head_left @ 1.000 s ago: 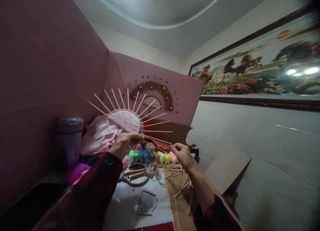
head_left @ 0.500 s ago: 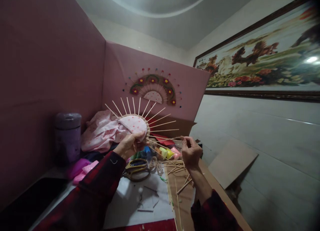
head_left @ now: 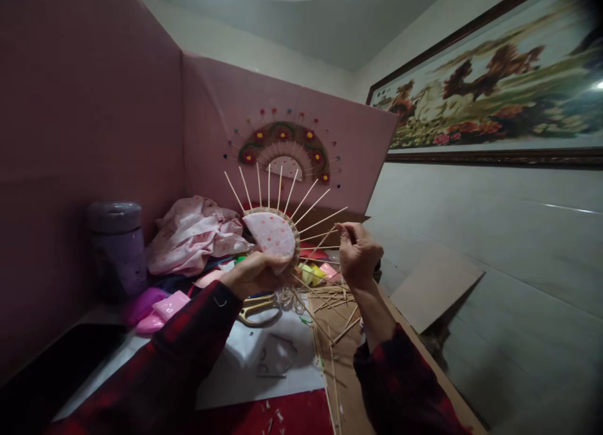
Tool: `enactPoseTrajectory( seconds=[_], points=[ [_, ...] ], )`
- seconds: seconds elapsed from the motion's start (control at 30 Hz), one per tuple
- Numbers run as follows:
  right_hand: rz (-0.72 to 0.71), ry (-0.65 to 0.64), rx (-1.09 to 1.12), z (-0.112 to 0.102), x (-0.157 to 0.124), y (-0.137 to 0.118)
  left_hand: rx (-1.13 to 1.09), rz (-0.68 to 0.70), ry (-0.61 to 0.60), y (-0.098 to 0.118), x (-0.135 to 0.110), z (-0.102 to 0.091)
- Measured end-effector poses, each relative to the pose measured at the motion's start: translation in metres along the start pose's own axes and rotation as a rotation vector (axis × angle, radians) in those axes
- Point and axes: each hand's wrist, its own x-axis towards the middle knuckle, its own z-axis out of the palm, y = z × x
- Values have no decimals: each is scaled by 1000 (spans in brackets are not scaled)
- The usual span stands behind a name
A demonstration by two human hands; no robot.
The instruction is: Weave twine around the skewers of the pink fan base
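Note:
My left hand (head_left: 254,273) grips the lower edge of a half-round piece (head_left: 271,231) covered in white cloth with pink dots. Braided twine runs round its curved rim, and several thin wooden sticks (head_left: 269,187) fan outward from there. To the right, my right hand (head_left: 360,256) is closed, thumb and forefinger pinching the end of a thin tan strand that looks like twine (head_left: 321,242). That strand slants taut from the rim across the lower right sticks. Part of the half-round piece's lower edge is hidden by my left fingers.
Scissors (head_left: 259,311), a twine coil (head_left: 291,299) and loose sticks (head_left: 346,331) lie below. Crumpled dotted cloth (head_left: 193,234), a purple tumbler (head_left: 117,250) and pink packets (head_left: 169,305) are at left. A flower-decorated fan piece (head_left: 285,134) is on the pink panel (head_left: 207,108) behind.
My right hand has risen slightly, and the strand now slants upward instead of running nearly level. The half-round piece has shifted right and tilted clockwise in my left hand. The camera view has dipped.

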Motion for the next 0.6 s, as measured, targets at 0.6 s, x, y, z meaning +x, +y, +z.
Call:
enactPoseTrajectory(
  seconds=[0.6],
  points=[
    [-20, -39, 4, -12, 5, -7, -52, 128, 203, 22, 1, -17]
  ],
)
